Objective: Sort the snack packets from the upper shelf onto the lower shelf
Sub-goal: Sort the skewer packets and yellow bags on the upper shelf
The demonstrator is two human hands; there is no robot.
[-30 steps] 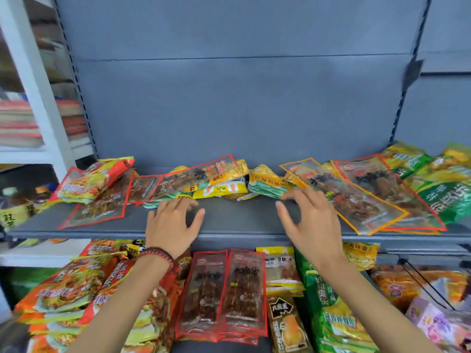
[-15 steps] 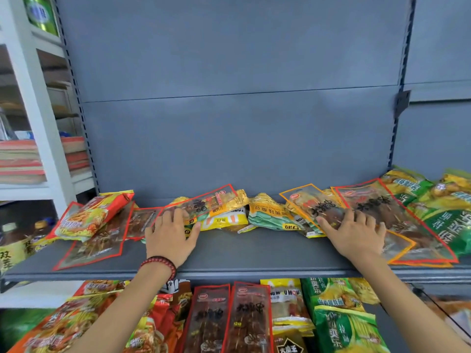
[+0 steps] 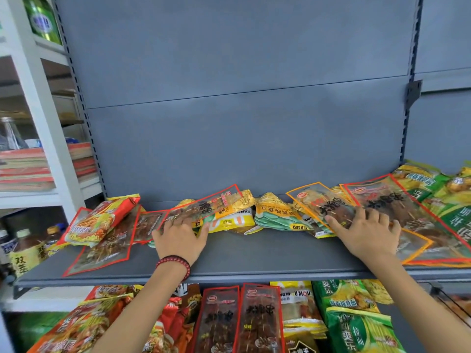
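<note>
- The red-edged clear skewer packet (image 3: pixel 214 203) lies on the grey metal upper shelf (image 3: pixel 254 253).
- The left hand (image 3: pixel 179 238) rests flat on its near end, fingers straight, grasping nothing.
- The right hand (image 3: pixel 367 233) lies spread on the orange-edged clear packet (image 3: pixel 313 200), also released.
- Beneath, two red-framed dark packets (image 3: pixel 242 319) lie side by side.

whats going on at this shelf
A person has both hands on the upper shelf, where snack packets lie jumbled along the back. The left hand rests flat on a red-edged packet, and the right hand lies on an orange-edged packet. Neither packet is lifted. Sorted packets lie in rows on the level below.
</note>
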